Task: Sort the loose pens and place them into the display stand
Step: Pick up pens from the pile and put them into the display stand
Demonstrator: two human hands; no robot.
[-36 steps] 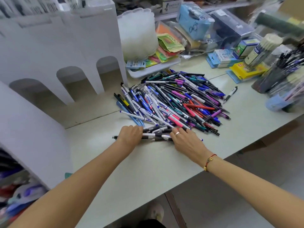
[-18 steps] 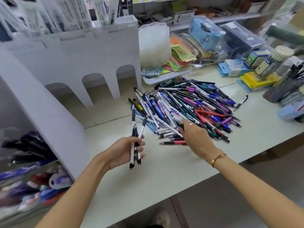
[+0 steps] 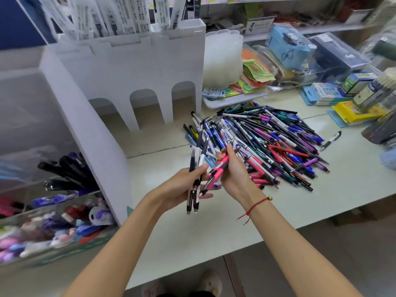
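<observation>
A big pile of loose pens (image 3: 263,140) in blue, purple, teal, red and black lies on the pale green table (image 3: 214,228). My left hand (image 3: 182,189) grips a few black-and-white pens (image 3: 194,179) upright above the table's front part. My right hand (image 3: 233,174) holds pink pens (image 3: 216,172), pressed against the left hand's bunch. The white display stand (image 3: 128,67) with arched openings stands at the left and back; its lower left compartments hold dark and coloured pens (image 3: 64,174).
A single black-and-white pen (image 3: 331,140) lies right of the pile. A white tray (image 3: 233,99) with colourful packets, a frosted tub (image 3: 222,58), blue and yellow boxes (image 3: 353,112) and pen cups (image 3: 379,125) crowd the back and right. The table's front edge runs below my wrists.
My right hand left the pile with pink pens and came up against the left hand. The left hand keeps its bunch and sits slightly higher.
</observation>
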